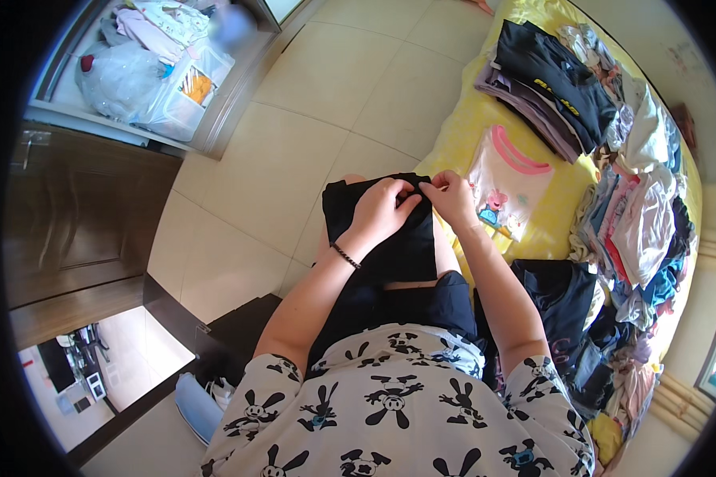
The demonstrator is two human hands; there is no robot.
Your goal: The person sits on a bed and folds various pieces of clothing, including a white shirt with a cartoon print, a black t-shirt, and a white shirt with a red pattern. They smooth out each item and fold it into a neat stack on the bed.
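A black cloth garment (388, 250) lies spread across my lap, its far edge near my knees. At its far right corner, my left hand (382, 206) rests over the cloth with thumb and fingers curled toward the edge. My right hand (451, 197) pinches that same corner from the right side. The two hands are close together, nearly touching. Just right of my right hand, a light pink children's T-shirt (507, 185) with a cartoon pig print and a pink collar is laid on the bed, folded.
A bed with a yellow sheet (453, 140) runs along the right. It bears a stack of folded dark clothes (549, 83), piled clothes (638, 226) and a black garment (561, 298). An open cabinet (215, 125) holds bags and a clear plastic box (182, 113). Tiled floor (298, 119) lies ahead.
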